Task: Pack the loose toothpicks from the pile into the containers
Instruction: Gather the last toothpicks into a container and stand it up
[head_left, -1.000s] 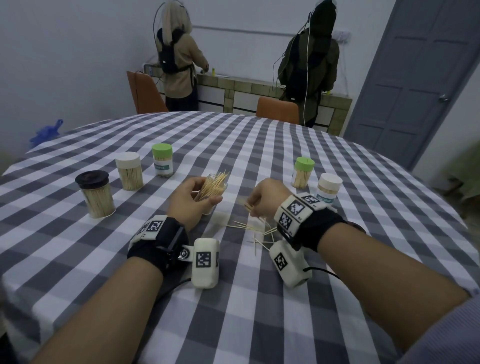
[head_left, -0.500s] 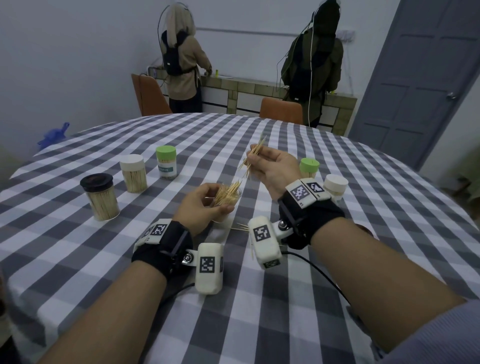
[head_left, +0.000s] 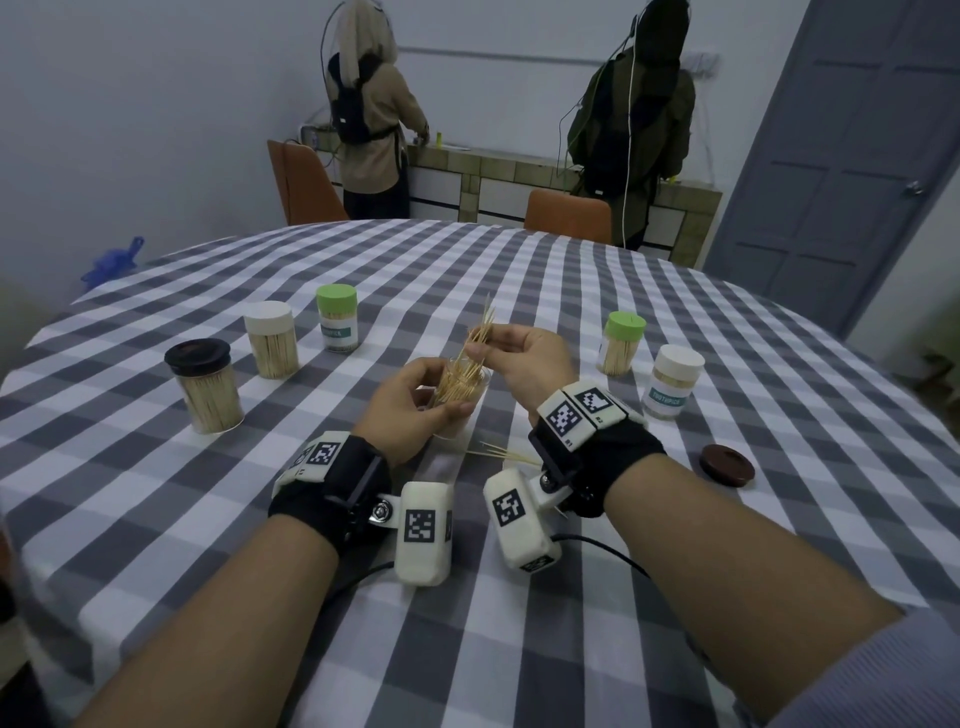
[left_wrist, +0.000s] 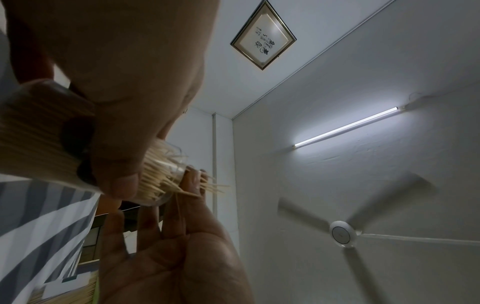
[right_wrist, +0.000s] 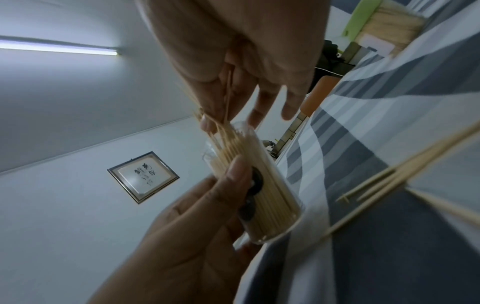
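At table centre: left hand (head_left: 410, 410) wraps clear open container (head_left: 464, 400), tilted. Right hand (head_left: 524, 358) pinches toothpick bundle (head_left: 480, 332) over mouth. Advise: align tips parallel with stock, feed gradually; crossed sticks likely jam. Remaining pile (head_left: 501, 453) just beside right wrist.

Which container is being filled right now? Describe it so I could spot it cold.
On the checkered tablecloth, look near the front edge, between the two wrists. The clear open container sits in the left hand, toothpicks bristling out. Unlike the five capped jars around it, it has no lid.
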